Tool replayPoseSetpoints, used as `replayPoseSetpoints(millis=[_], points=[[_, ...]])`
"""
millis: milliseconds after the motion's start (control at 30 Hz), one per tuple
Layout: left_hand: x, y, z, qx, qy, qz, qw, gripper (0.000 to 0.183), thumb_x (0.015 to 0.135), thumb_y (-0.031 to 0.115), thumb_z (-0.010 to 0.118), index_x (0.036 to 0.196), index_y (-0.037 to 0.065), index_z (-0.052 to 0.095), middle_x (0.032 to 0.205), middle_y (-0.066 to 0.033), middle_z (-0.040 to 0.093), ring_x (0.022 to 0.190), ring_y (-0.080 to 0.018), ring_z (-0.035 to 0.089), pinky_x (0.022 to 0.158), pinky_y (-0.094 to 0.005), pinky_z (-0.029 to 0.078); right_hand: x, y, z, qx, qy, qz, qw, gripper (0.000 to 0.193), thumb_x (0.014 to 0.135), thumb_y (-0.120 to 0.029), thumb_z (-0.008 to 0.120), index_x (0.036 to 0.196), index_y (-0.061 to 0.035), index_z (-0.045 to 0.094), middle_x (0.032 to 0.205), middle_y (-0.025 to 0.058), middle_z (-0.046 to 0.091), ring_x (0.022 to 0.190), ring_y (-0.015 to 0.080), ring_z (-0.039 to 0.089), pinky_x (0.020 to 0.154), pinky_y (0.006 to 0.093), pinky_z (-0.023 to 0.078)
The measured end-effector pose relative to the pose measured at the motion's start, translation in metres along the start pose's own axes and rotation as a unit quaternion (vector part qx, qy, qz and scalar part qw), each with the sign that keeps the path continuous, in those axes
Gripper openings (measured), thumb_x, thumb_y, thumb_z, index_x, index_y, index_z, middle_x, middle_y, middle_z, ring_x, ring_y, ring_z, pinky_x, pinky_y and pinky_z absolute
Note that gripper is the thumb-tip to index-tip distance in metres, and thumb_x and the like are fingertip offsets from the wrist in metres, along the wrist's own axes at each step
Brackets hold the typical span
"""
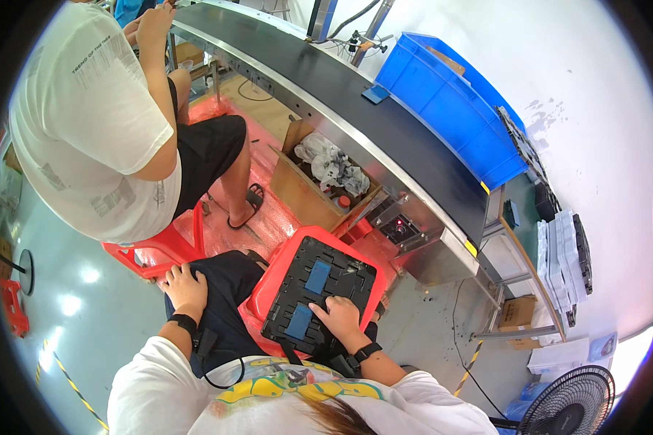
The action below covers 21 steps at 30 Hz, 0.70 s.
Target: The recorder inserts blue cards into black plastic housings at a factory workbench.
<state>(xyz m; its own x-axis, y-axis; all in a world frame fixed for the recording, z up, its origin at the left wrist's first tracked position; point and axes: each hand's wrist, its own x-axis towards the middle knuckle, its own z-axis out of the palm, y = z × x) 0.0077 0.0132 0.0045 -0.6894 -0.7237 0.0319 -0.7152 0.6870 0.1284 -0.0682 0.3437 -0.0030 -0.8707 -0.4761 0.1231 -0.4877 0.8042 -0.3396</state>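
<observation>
My left hand (186,288) rests on my dark-clothed thigh, its fingers spread and nothing in it. My right hand (339,317) lies over the right side of a black slotted tray (350,279), fingers apart and holding nothing I can see. The tray sits on a red plastic stool (310,233) in front of me. Two blue rectangular flat pieces lie in it: the upper blue piece (317,277) is farther away, and the lower blue piece (298,322) is just left of my right fingertips.
A black conveyor belt (297,61) runs along the far side, with a small blue piece (375,94) on it. Behind stands a blue crate (442,109). A person (94,123) sits at left. A cardboard box (305,190) is under the belt; a fan (569,406) stands lower right.
</observation>
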Motion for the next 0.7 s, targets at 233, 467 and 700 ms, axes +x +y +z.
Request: replayPoseSetpoints(millis=[233, 467, 700], points=[[0.0002, 0.0, 0.0003, 0.002, -0.002, 0.0, 1.0, 0.036, 0.079, 0.029, 0.052, 0.104, 0.003, 0.057, 0.107, -0.0152, 0.055, 0.107, -0.0331, 0.048, 0.089, -0.0514, 0.036, -0.0011, 0.0005, 0.0002, -0.004, -0.008, 0.002, 1.0, 0.049, 0.08, -0.047, 0.06, 0.057, -0.0045, 0.049, 0.062, 0.0108, 0.054, 0.063, 0.0287, 0.055, 0.058, 0.0383, 0.045], [0.0004, 0.0005, -0.0004, 0.005, 0.0, -0.001, 1.0, 0.036, 0.079, 0.029, 0.052, 0.104, 0.003, 0.057, 0.106, -0.0149, 0.055, 0.107, -0.0331, 0.048, 0.092, -0.0526, 0.034, 0.0029, -0.0044, -0.0089, -0.011, -0.073, 0.032, 0.997, 0.048, 0.081, -0.048, 0.057, 0.067, -0.0021, 0.058, 0.071, 0.014, 0.06, 0.071, 0.0306, 0.06, 0.065, 0.0395, 0.049], [0.0009, 0.0023, -0.002, 0.005, 0.0, -0.001, 1.0, 0.036, 0.08, 0.029, 0.052, 0.104, 0.003, 0.057, 0.107, -0.0149, 0.055, 0.107, -0.0329, 0.048, 0.092, -0.0526, 0.034, 0.0031, -0.0038, -0.0092, -0.008, -0.06, 0.027, 0.998, 0.048, 0.081, -0.047, 0.058, 0.066, -0.002, 0.057, 0.07, 0.0137, 0.06, 0.07, 0.0305, 0.059, 0.065, 0.0392, 0.048]])
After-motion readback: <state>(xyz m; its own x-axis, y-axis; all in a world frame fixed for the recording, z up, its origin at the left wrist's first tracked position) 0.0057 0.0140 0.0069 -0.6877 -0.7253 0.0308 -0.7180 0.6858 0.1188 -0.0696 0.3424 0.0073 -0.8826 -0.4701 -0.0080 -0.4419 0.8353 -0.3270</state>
